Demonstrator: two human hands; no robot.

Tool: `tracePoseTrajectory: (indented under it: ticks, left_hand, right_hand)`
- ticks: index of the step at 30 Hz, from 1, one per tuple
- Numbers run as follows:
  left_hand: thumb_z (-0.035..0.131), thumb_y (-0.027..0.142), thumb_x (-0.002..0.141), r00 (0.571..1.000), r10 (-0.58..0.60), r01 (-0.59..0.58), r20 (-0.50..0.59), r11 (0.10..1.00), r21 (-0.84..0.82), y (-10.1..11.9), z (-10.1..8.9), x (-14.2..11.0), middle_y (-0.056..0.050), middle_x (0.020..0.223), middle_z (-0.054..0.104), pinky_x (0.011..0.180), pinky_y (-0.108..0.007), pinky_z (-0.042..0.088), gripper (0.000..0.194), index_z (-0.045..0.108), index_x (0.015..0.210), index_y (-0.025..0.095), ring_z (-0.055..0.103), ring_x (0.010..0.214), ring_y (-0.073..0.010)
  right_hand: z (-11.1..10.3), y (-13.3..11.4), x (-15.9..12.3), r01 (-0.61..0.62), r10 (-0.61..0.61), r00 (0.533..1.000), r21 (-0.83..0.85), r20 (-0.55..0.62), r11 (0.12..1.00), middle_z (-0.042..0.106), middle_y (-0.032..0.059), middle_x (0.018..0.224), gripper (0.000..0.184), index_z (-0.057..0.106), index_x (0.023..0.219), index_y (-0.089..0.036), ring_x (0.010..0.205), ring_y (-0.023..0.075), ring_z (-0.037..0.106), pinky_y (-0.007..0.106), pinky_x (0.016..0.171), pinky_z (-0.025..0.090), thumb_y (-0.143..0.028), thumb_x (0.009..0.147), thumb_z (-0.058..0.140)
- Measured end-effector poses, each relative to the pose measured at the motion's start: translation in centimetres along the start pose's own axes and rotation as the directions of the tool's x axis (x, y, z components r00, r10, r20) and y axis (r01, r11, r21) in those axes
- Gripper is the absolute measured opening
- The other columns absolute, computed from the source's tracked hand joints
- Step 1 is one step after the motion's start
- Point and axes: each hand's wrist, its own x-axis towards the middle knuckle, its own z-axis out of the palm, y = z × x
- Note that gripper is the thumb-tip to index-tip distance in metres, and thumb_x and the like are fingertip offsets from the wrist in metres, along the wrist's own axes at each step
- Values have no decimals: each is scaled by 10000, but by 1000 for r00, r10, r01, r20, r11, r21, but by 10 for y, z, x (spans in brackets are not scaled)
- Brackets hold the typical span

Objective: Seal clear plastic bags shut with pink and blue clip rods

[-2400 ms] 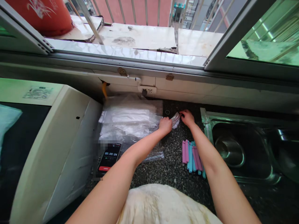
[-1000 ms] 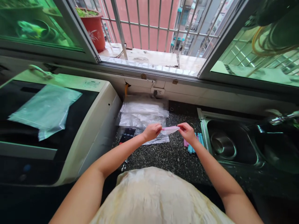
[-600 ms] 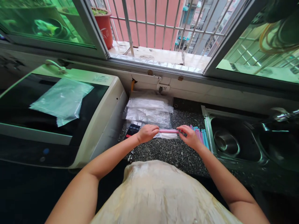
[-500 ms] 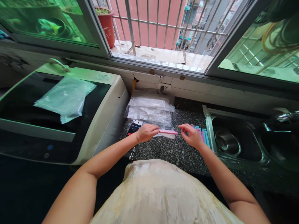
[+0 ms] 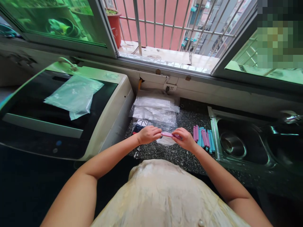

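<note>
Between my hands is a long, thin pink bag clip [image 5: 167, 134], level above the counter. My left hand [image 5: 149, 135] is closed on its left end. The fingers of my right hand [image 5: 185, 139] are pinched around its right end. A white-looking piece of plastic bag [image 5: 165, 141] shows just below the clip; whether the clip grips it I cannot tell. Several pink and blue bag clips [image 5: 203, 137] lie in a pile to the right of my right hand. Beyond my hands, flat clear plastic bags [image 5: 155, 110] are stacked. A phone with a timer [image 5: 141, 124] lies behind my left hand.
On the left stands a washing machine [image 5: 123, 101] with clear bags [image 5: 75, 94] on its dark lid. A metal sink [image 5: 214, 132] holding a steel bowl [image 5: 233, 145] is at the right. A wall socket [image 5: 170, 87] sits under the barred window [image 5: 163, 23].
My right hand has moved left and closed on the clip's right end, uncovering more of the clip pile. My left hand still holds the other end. The view has shifted slightly.
</note>
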Motion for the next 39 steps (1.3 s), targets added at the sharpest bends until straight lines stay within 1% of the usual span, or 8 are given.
tracePoseTrajectory:
  ticks: [9,13,17,19,22,25,31,39]
  left_hand:
    - [309,246,883,994,-89,84,-65,993,-77,1,4,-1,-63,959,640,677,-243,435,273,579,879,201,574,769,-107]
    - [362,248,859,957,-212,181,-197,970,-161,4,6,-2,-69,951,631,723,-272,446,234,582,921,201,570,815,-130]
    - [396,267,839,751,-605,427,-265,751,-503,18,18,0,-63,847,604,703,-267,454,214,585,869,172,549,776,-129]
    - [383,298,847,633,-759,493,-150,546,-677,28,27,3,-43,775,590,641,-248,445,245,584,839,158,528,692,-116]
    - [277,337,886,554,-831,525,46,306,-794,41,39,7,-30,713,581,614,-241,432,375,591,829,141,511,653,-113]
    - [187,358,907,554,-825,539,117,248,-805,47,43,9,-38,735,591,647,-257,432,470,599,837,143,514,683,-121]
    - [175,435,900,636,-768,584,75,414,-698,47,40,10,-44,740,567,750,-296,412,493,544,709,171,495,764,-146]
    - [183,412,899,659,-747,575,81,431,-695,50,41,14,-22,645,490,696,-272,393,455,421,583,187,462,703,-135]
  right_hand:
    - [5,-2,-4,-86,86,996,24,12,996,619,35,713,101,604,819,-200,649,147,544,271,598,442,-270,796,536]
    - [3,-5,-6,-97,96,994,-8,-48,995,619,40,711,106,603,828,-199,654,155,544,277,599,442,-270,801,529]
    - [3,-8,-12,-115,109,989,-64,-98,991,615,39,698,128,609,840,-211,656,164,545,292,608,439,-280,816,504]
    - [4,-10,-16,-117,106,987,-96,-119,988,614,39,694,134,612,840,-214,660,169,547,298,616,438,-279,819,497]
    - [11,-13,-21,-124,104,983,-134,-149,983,624,41,713,128,611,836,-217,677,176,555,307,629,436,-269,818,496]
    - [19,-16,-26,-127,106,983,-142,-148,982,630,42,719,112,604,823,-217,684,178,560,311,633,436,-256,815,499]
    - [26,-19,-33,-139,117,979,-128,-167,982,641,50,747,90,596,822,-208,695,179,564,311,637,446,-239,810,512]
    - [32,-24,-37,-164,142,974,-115,-177,980,642,54,760,101,607,837,-210,711,185,572,313,643,449,-248,808,518]
